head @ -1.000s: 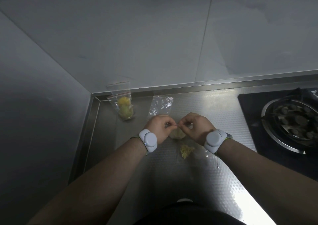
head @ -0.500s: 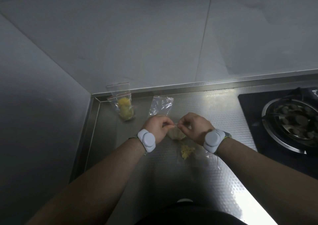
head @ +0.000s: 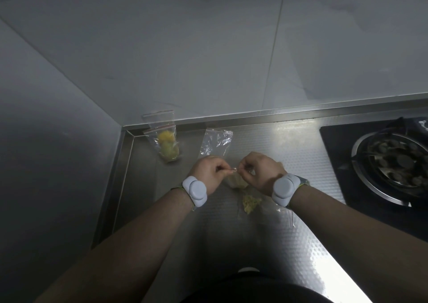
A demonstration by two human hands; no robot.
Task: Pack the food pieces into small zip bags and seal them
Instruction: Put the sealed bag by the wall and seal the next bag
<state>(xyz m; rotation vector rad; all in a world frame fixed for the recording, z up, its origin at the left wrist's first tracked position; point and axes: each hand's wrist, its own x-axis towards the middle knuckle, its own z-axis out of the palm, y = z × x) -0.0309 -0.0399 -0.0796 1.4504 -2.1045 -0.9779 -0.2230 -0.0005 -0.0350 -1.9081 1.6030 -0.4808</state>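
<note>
Over the middle of the embossed stainless-steel counter (head: 289, 145), the left hand (head: 209, 171) and the right hand (head: 260, 171) meet almost fingertip to fingertip, each with its fingers curled and pinching the top strip of a small clear zip bag holding pale yellowish food pieces (head: 236, 182); the bag hangs down between the two hands, its lower part just above or touching the counter, which of the two cannot be told. Each wrist wears a pale grey rounded band device (head: 195, 189). Just nearer the counter's front edge than the held bag, a loose clump of yellow food (head: 250, 203) lies on the counter, seemingly inside or on a thin clear plastic sheet whose outline is hard to make out. Toward the back left corner of the counter, a filled clear zip bag with a red seal line and yellow food inside (head: 166, 145) leans against the back rim. Beside it, toward the middle of the back edge, an empty crumpled clear zip bag (head: 216, 144) lies flat. At the right edge sits a black gas hob with a round steel burner ring (head: 391, 163).
</note>
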